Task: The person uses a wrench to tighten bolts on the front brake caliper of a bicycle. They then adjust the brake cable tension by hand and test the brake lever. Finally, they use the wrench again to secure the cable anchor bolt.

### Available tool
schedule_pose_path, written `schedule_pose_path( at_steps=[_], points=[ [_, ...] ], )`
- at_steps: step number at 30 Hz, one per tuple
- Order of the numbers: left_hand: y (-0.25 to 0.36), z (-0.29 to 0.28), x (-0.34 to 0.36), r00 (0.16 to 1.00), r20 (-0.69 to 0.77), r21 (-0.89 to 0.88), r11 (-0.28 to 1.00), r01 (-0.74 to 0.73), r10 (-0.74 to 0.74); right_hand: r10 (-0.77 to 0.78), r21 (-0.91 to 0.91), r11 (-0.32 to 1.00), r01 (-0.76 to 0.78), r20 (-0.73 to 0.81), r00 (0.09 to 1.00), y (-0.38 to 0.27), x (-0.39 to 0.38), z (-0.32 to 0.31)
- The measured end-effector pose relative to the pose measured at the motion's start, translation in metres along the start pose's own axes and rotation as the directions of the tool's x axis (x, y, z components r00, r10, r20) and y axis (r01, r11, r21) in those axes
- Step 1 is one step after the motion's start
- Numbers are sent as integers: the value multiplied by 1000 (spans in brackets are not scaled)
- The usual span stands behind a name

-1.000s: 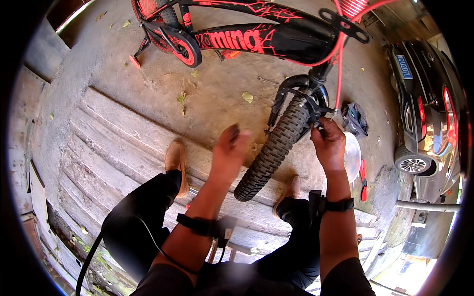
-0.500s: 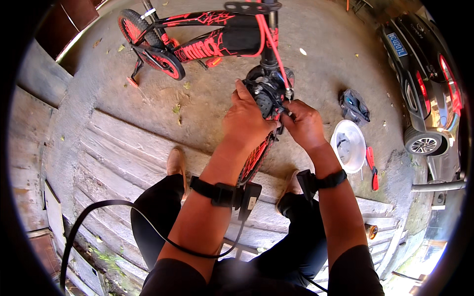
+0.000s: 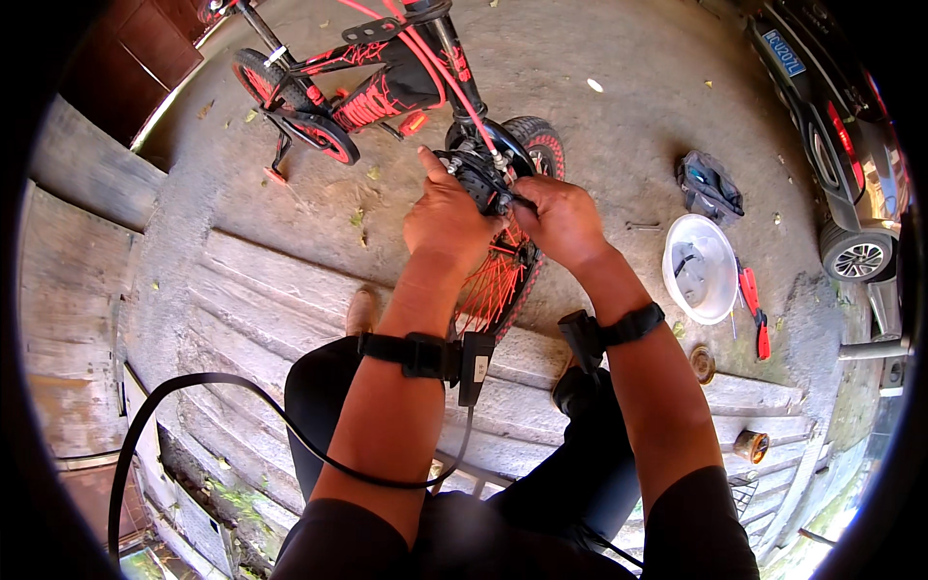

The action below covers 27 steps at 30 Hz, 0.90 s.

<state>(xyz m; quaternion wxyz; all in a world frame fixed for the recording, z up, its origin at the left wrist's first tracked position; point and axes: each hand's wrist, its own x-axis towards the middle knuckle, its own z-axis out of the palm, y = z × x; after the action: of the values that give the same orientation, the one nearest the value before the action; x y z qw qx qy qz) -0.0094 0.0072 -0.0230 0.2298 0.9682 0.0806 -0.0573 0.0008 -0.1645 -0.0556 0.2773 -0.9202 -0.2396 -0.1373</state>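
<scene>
A small black and red bicycle [image 3: 377,97] stands before me, its front wheel [image 3: 493,287] turned toward me with red spokes showing. My left hand [image 3: 445,217] wraps round the black brake assembly [image 3: 476,182] at the fork, index finger pointing up along it. On the assembly's right side, my right hand [image 3: 556,217] pinches a small part below the end of a red cable [image 3: 488,145]; my fingers hide what that part is. Black straps with small boxes circle both forearms, and a cable runs from the left one.
Right of the wheel are a white plastic basin [image 3: 698,290], a dark bag [image 3: 709,184], a wrench [image 3: 644,226], red-handled tools [image 3: 759,319] and two tins [image 3: 703,364]. A dark car [image 3: 841,155] stands at the right. Worn steps [image 3: 251,271] lie underfoot.
My left hand has risen onto the brake assembly and closed round it. The front wheel has swung, showing its red spokes; both hands now sit higher in view.
</scene>
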Motion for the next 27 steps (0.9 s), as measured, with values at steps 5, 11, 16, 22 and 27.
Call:
schedule_pose_path(
  at_steps=[5,11,16,22,27],
  points=[
    [9,-6,-2,998,41,36,998,53,-54,-17,31,999,17,-21,1000,3,-1,1],
    [12,-6,-1,995,39,48,995,89,-91,-20,56,998,19,11,1000,3,0,-1],
    [12,-2,1,994,13,47,993,109,-110,-59,98,993,60,-15,998,7,2,1],
    [13,1,-1,994,-59,40,995,91,-88,-10,42,999,9,20,1000,9,-2,0],
    [13,1,-2,994,-69,27,995,92,-90,-30,62,998,28,38,999,10,-5,3]
  ],
)
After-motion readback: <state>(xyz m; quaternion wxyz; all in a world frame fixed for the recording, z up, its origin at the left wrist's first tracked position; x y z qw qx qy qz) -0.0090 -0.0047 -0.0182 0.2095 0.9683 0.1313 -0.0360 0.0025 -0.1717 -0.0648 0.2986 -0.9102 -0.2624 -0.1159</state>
